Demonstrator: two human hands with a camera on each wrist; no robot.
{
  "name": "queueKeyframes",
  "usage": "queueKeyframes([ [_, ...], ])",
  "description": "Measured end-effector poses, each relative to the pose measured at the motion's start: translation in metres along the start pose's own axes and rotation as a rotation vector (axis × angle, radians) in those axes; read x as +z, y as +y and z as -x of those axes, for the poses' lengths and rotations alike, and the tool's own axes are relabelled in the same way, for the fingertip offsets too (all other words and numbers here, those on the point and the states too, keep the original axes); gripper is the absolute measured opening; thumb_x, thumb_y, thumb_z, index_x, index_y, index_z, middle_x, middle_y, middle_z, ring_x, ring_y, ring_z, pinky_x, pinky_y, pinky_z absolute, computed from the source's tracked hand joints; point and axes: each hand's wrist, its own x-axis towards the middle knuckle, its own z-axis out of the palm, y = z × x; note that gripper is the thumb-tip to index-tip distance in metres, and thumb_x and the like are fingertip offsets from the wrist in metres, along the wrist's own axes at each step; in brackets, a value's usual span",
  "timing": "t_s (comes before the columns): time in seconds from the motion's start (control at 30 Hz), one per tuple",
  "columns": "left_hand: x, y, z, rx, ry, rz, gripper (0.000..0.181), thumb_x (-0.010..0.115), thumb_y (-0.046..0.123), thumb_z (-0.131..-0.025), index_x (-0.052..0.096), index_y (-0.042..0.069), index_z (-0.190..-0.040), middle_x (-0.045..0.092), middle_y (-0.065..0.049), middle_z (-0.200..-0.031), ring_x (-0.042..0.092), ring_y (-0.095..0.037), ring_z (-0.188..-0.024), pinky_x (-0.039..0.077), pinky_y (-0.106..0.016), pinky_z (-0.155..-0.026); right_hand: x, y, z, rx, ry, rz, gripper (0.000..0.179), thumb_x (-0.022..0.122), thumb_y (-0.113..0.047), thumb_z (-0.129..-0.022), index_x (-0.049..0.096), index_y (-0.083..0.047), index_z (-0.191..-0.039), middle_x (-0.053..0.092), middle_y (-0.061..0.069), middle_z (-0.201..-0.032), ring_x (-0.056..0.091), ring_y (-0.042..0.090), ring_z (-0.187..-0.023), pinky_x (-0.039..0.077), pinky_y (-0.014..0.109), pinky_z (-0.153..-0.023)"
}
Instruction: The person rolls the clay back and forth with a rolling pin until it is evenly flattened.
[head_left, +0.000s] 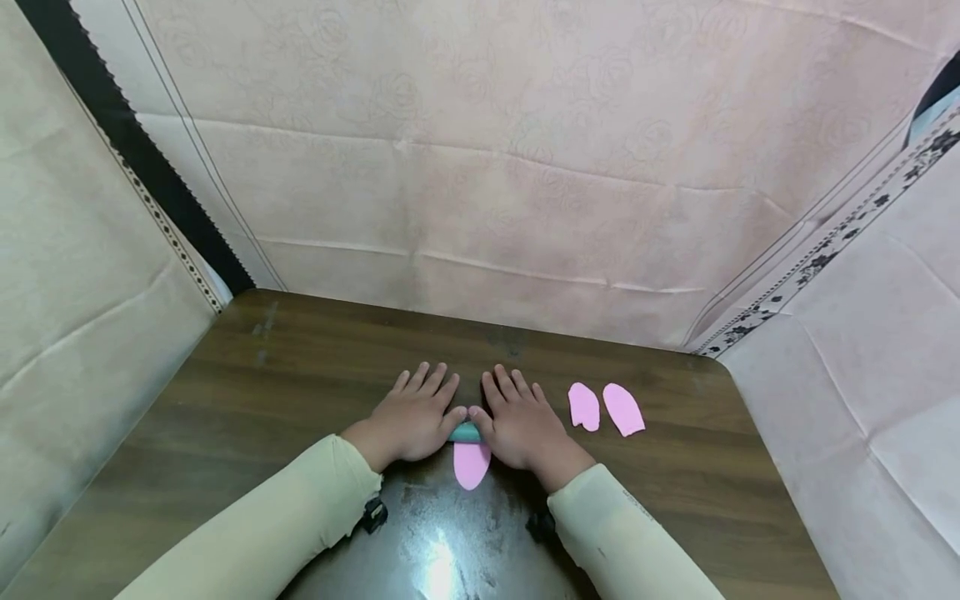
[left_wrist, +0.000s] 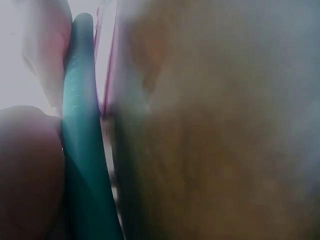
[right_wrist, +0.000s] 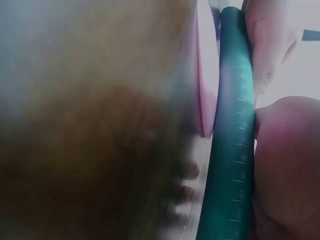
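Observation:
Side by side on the table, my left hand (head_left: 417, 417) and right hand (head_left: 521, 423) lie palm down with fingers extended, thumbs almost meeting. Both rest on a teal rolling pin (head_left: 466, 432), whose middle shows between them while the palms cover its ends. From under the pin, a flat pink piece of clay-like sheet (head_left: 471, 468) with a rounded tip sticks out toward me. In the right wrist view the rolling pin (right_wrist: 235, 125) bears ruler-like marks, and the thin pink sheet (right_wrist: 207, 75) lies along it. The left wrist view also shows the rolling pin (left_wrist: 82, 125) close up.
Two more flat pink pieces lie right of my right hand: a smaller notched one (head_left: 583, 407) and a longer one (head_left: 623, 409). The brown wood-grain table (head_left: 262, 417) has a shiny dark patch (head_left: 420, 533) near me. Pale patterned cloth (head_left: 480, 208) hangs around its edges.

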Motion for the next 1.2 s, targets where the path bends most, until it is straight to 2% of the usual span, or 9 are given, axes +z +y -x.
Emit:
queueKeyframes([
  [0.2,-0.006,-0.004,-0.016,-0.046,-0.015,-0.014,0.077,0.025,0.063,-0.120,0.017,0.019,-0.182,0.004,-0.013,-0.191,-0.002,-0.042,-0.177,0.005,-0.066,-0.142,-0.003,0.004,-0.017,0.039,-0.015,0.004,0.082,0.018,-0.070,-0.118,0.011,-0.021,-0.183,0.003,0.007,-0.192,0.003,0.038,-0.178,0.012,0.065,-0.142],
  [0.4,-0.007,-0.008,-0.030,-0.060,0.007,-0.045,0.077,0.028,0.062,-0.120,0.017,0.018,-0.182,0.005,-0.013,-0.191,-0.001,-0.043,-0.177,0.005,-0.067,-0.141,-0.007,0.007,-0.027,0.050,-0.013,0.014,0.081,0.023,-0.068,-0.119,0.012,-0.019,-0.183,0.003,0.009,-0.192,0.004,0.039,-0.178,0.013,0.064,-0.142],
  [0.6,-0.009,-0.009,-0.034,-0.077,0.005,-0.039,0.076,0.031,0.061,-0.121,0.017,0.017,-0.182,0.005,-0.013,-0.191,0.000,-0.043,-0.177,0.006,-0.067,-0.141,-0.011,0.007,-0.029,0.045,-0.016,0.015,0.080,0.025,-0.066,-0.119,0.013,-0.019,-0.183,0.004,0.009,-0.192,0.005,0.039,-0.178,0.014,0.063,-0.142],
  [0.8,-0.008,-0.006,-0.024,-0.071,-0.035,0.028,0.076,0.030,0.062,-0.120,0.017,0.019,-0.182,0.004,-0.012,-0.191,-0.001,-0.043,-0.177,0.006,-0.068,-0.141,-0.005,0.008,-0.021,0.003,-0.020,-0.037,0.080,0.024,-0.067,-0.119,0.014,-0.018,-0.182,0.005,0.009,-0.191,0.005,0.039,-0.178,0.018,0.065,-0.141],
  [0.93,-0.002,-0.002,-0.012,-0.049,-0.026,0.044,0.075,0.028,0.062,-0.120,0.019,0.021,-0.182,0.005,-0.011,-0.191,-0.001,-0.042,-0.177,0.006,-0.069,-0.141,-0.002,0.005,-0.007,-0.029,-0.017,-0.058,0.079,0.022,-0.066,-0.119,0.016,-0.018,-0.182,0.008,0.009,-0.191,0.007,0.040,-0.177,0.020,0.066,-0.140],
  [1.2,0.009,0.009,0.026,0.035,0.009,-0.014,0.076,0.028,0.065,-0.120,0.025,0.021,-0.181,0.011,-0.011,-0.190,0.005,-0.043,-0.177,0.010,-0.069,-0.140,0.008,-0.009,0.033,-0.100,0.014,0.007,0.077,0.022,-0.066,-0.120,0.019,-0.020,-0.182,0.011,0.007,-0.191,0.009,0.037,-0.178,0.024,0.065,-0.139],
])
